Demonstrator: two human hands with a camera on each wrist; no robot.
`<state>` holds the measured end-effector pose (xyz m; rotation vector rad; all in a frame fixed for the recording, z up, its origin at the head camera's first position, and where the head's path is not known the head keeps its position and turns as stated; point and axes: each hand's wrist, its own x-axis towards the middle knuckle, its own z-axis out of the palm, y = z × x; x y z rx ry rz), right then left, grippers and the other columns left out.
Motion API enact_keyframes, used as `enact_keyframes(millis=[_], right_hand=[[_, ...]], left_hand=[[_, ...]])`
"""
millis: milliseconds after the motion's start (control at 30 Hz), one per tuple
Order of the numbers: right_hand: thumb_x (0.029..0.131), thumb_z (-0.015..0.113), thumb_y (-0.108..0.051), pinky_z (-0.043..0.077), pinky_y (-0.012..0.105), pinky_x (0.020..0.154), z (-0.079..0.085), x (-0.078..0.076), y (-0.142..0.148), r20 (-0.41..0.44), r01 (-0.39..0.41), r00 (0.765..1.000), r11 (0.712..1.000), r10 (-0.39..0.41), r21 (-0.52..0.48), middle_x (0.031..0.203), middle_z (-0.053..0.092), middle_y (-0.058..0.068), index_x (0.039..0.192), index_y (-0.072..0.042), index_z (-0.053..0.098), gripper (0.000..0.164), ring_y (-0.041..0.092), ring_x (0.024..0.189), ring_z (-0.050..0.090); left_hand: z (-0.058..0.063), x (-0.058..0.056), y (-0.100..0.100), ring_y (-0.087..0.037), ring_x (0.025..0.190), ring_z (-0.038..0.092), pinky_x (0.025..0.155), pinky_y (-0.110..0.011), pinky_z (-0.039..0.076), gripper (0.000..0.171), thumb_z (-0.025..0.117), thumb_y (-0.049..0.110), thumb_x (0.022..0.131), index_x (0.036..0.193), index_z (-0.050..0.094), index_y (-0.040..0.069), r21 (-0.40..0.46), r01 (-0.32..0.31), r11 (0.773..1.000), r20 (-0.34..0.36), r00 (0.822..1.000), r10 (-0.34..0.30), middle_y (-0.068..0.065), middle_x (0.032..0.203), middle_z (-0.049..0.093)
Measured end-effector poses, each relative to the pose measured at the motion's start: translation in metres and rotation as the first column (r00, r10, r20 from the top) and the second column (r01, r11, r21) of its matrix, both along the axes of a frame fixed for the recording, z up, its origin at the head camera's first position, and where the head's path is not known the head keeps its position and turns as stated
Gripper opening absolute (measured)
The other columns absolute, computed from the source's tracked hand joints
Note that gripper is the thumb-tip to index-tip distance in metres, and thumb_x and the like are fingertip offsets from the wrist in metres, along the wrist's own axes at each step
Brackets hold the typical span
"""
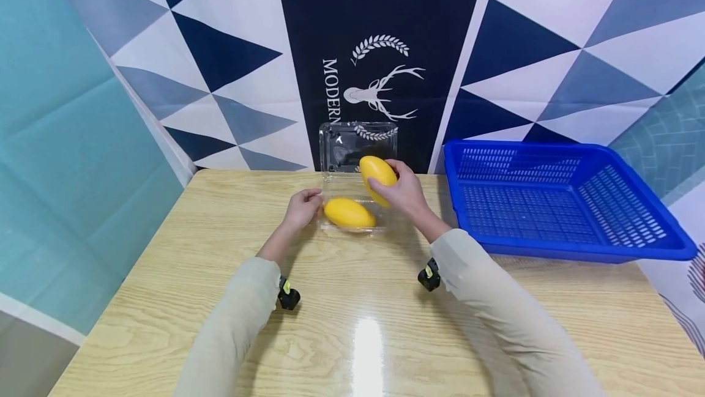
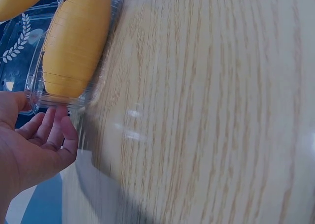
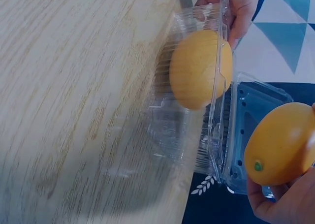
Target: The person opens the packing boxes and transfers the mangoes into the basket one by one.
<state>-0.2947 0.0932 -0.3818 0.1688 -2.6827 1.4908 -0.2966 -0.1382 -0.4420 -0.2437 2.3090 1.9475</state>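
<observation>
A clear plastic clamshell box (image 1: pixel 385 221) stands on the table with its lid (image 1: pixel 347 143) raised against the backdrop. One yellow mango (image 1: pixel 349 213) lies in its left part. At the box's left end, my left hand (image 1: pixel 303 208) pinches the rim between thumb and fingers; the left wrist view shows the thumb (image 2: pixel 19 101) at the rim and the fingertips against the end wall. Above the right part of the box, my right hand (image 1: pixel 404 190) grips a second yellow mango (image 1: pixel 377 172), tilted. A small green stem spot (image 3: pixel 258 166) shows on it in the right wrist view.
A blue plastic basket (image 1: pixel 551 250) with slotted walls stands to the right of the box. The wooden table (image 1: pixel 341 299) ends at a patterned cloth backdrop (image 1: pixel 237 48) just behind the box. A teal cloth (image 1: pixel 71 140) hangs on the left.
</observation>
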Motion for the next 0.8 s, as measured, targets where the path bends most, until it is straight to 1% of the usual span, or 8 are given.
enact_keyframes(millis=[267,533,667,800], right_hand=[[0.081,0.069,-0.038,0.048,0.042,0.094,0.004,0.001,0.007,-0.006,0.027,1.000,1.000,-0.027,0.013,0.131,0.051,0.013,0.136,-0.006,0.042,0.069,0.029,0.104,0.052],[0.080,0.069,-0.040,0.048,0.042,0.092,0.009,0.003,0.013,-0.049,0.050,0.998,0.999,-0.049,0.022,0.129,0.053,0.013,0.135,-0.005,0.044,0.069,0.028,0.102,0.053],[0.081,0.068,-0.041,0.049,0.041,0.090,0.013,0.003,0.016,-0.051,0.066,0.997,0.997,-0.065,0.033,0.129,0.053,0.012,0.135,-0.006,0.044,0.069,0.028,0.101,0.053],[0.081,0.068,-0.041,0.049,0.041,0.090,0.015,0.003,0.019,-0.056,0.082,0.995,0.995,-0.079,0.053,0.129,0.054,0.012,0.135,-0.006,0.045,0.069,0.027,0.102,0.054]], left_hand=[[0.001,0.000,0.003,-0.006,0.052,0.039,0.048,-0.019,0.034,0.040,0.050,0.014,0.096,0.133,0.048,-0.001,0.003,0.002,1.000,0.000,1.000,-0.002,-0.010,0.099,0.054],[0.003,0.003,0.004,-0.007,0.049,0.036,0.046,-0.020,0.031,0.040,0.048,0.015,0.097,0.135,0.047,0.002,-0.013,0.012,1.000,0.010,1.000,-0.012,-0.007,0.093,0.051],[0.003,0.004,0.004,-0.007,0.050,0.037,0.046,-0.019,0.031,0.040,0.048,0.015,0.097,0.134,0.046,0.001,-0.017,0.014,1.000,0.008,1.000,-0.014,-0.006,0.093,0.051],[0.003,0.004,0.003,-0.006,0.052,0.039,0.045,-0.019,0.032,0.040,0.048,0.014,0.097,0.134,0.047,-0.001,-0.025,0.006,1.000,0.001,1.000,-0.006,-0.009,0.096,0.052]])
